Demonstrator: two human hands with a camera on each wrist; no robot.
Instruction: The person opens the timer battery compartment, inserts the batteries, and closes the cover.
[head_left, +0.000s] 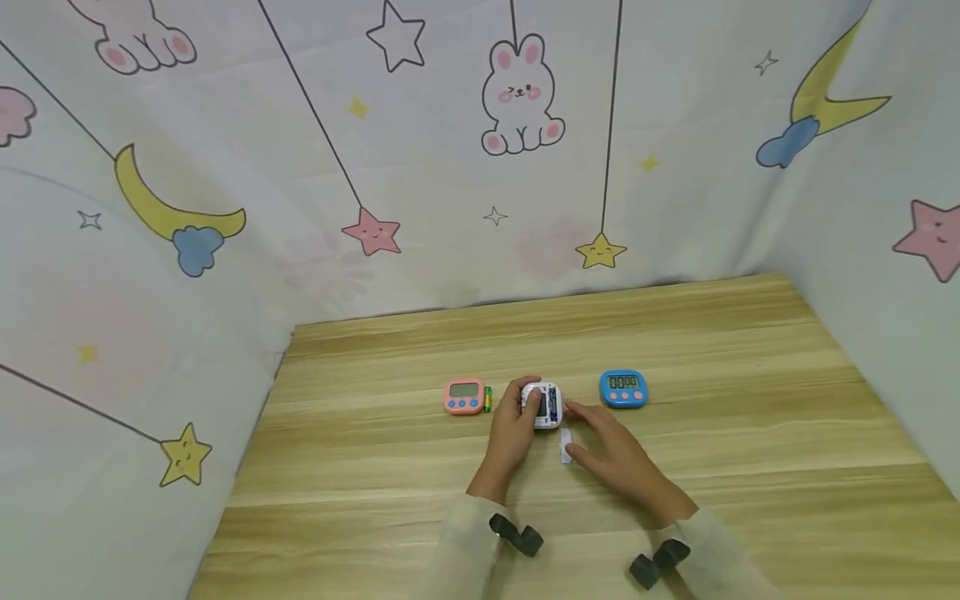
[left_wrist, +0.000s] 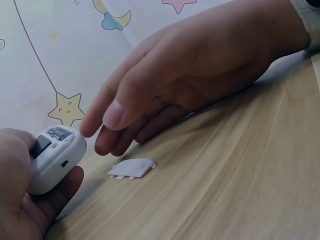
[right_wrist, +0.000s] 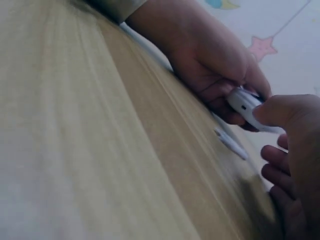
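My left hand (head_left: 514, 429) grips a white digital timer (left_wrist: 60, 162) by its side, the thumb lying across its back, which faces up. In the timer's uncovered compartment a dark battery (head_left: 554, 403) shows. My right hand (head_left: 618, 457) is just right of the timer, fingers loosely extended and holding nothing. Its index fingertip is close to the timer's edge; whether they touch I cannot tell. Below that hand a small white battery cover (left_wrist: 132, 168) lies on the table, its tabs visible in the left wrist view.
A pink timer (head_left: 464, 396) lies to the left with a green battery (head_left: 487, 399) beside it. To the right is a blue timer (head_left: 623, 389) with digits on its display. The wooden table (head_left: 360, 467) ends at a patterned curtain (head_left: 435, 167) behind and at the sides.
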